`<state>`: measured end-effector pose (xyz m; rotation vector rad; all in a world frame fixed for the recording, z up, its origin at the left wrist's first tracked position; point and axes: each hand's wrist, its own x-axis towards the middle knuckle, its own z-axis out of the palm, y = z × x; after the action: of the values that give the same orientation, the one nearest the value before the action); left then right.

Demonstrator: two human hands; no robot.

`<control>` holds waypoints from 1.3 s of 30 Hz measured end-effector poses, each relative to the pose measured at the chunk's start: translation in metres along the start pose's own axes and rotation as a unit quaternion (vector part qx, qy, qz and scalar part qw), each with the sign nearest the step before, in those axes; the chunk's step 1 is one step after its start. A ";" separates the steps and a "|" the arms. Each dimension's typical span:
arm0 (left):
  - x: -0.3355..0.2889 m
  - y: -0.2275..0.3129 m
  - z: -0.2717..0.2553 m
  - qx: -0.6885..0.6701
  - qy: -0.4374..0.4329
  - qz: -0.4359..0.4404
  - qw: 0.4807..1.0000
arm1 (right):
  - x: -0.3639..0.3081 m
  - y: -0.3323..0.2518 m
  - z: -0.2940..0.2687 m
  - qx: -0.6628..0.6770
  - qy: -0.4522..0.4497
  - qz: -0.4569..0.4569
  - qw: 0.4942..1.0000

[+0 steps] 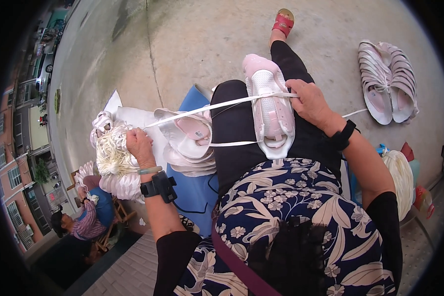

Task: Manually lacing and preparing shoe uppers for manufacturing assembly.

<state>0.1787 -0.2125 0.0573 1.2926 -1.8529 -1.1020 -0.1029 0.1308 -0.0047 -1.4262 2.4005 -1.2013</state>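
A pink and white shoe upper (272,111) lies lengthwise across my lap, toe pointing away from me. A flat white shoelace (207,108) runs across its front and stretches taut to the left. My left hand (140,145) is closed on the lace's left part, beside a heap of cream laces (114,153). My right hand (312,102) is closed on the lace at the upper's right edge. A second stretch of lace passes from the upper's middle to the left, over my thigh. Fingers partly hide both grip points.
More uppers (195,140) are stacked left of my thigh over a blue surface (187,190). A bundle of nested uppers (389,84) lies on the concrete floor at right. Near my right elbow hangs a hank of white laces (398,182). Another person (86,222) sits at far left.
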 end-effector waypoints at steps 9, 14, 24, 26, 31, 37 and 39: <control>-0.090 0.055 0.130 0.164 -0.258 0.303 0.903 | 0.000 -0.053 -0.019 -0.125 -0.178 0.002 0.976; -0.127 0.062 0.177 0.234 -0.346 0.337 0.844 | -0.018 -0.052 -0.007 -0.160 -0.179 -0.013 0.971; -0.148 0.061 0.205 0.317 -0.347 0.241 0.849 | -0.019 -0.039 0.006 -0.154 -0.194 0.015 0.969; -0.150 0.057 0.207 0.321 -0.347 0.235 0.849 | -0.019 -0.037 0.009 -0.157 -0.174 -0.007 0.972; -0.143 0.053 0.213 0.322 -0.362 0.226 0.845 | -0.017 -0.036 0.011 -0.189 -0.182 -0.022 0.965; -0.143 0.063 0.215 0.338 -0.400 0.213 0.825 | -0.015 -0.038 0.008 -0.241 -0.195 -0.051 0.949; -0.141 0.063 0.217 0.341 -0.413 0.204 0.819 | -0.014 -0.034 0.013 -0.249 -0.187 -0.070 0.948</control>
<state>0.0162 -0.0074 0.0092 0.6488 -3.2120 -0.8217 -0.0655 0.1258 0.0053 -1.7833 2.4439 -0.2851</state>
